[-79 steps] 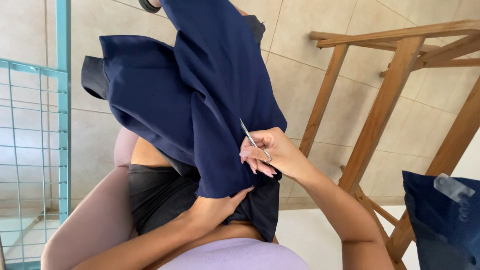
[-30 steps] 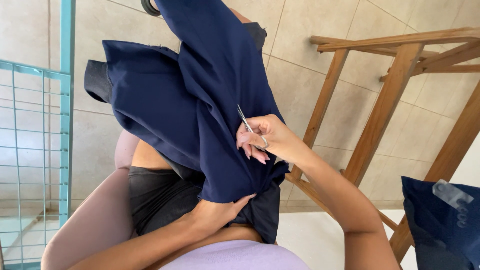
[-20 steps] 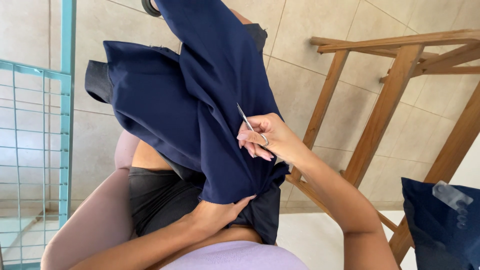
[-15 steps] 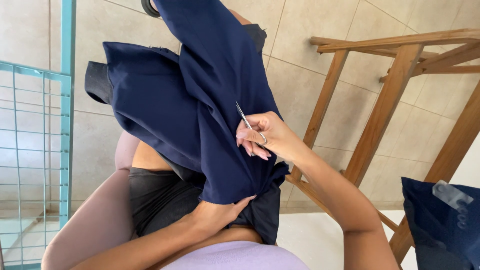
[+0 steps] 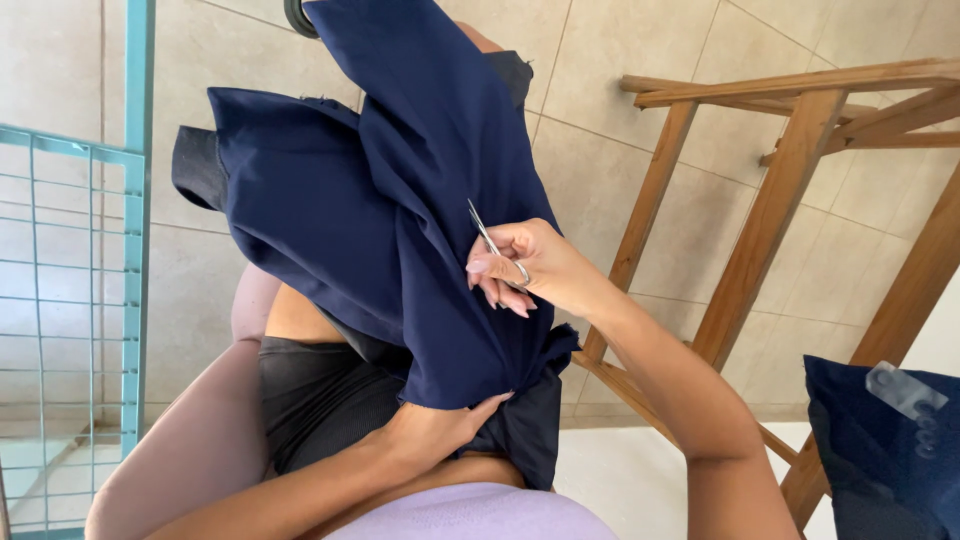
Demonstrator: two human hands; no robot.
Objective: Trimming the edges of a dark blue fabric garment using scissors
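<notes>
So right hand (image 5: 540, 268) has small scissors (image 5: 490, 242) at the navy garment (image 5: 400, 230), left hand (image 5: 440, 430) pinching its bottom edge, trimming looks underway, not finished.

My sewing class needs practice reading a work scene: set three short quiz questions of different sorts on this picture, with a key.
1. True or false: the right hand holds small metal scissors.
2. Which hand grips the lower edge of the navy fabric? A) the left hand B) the right hand
3. Fill in: the frame beside the person is made of ____.

Key: 1 true; 2 A; 3 wood.
</notes>
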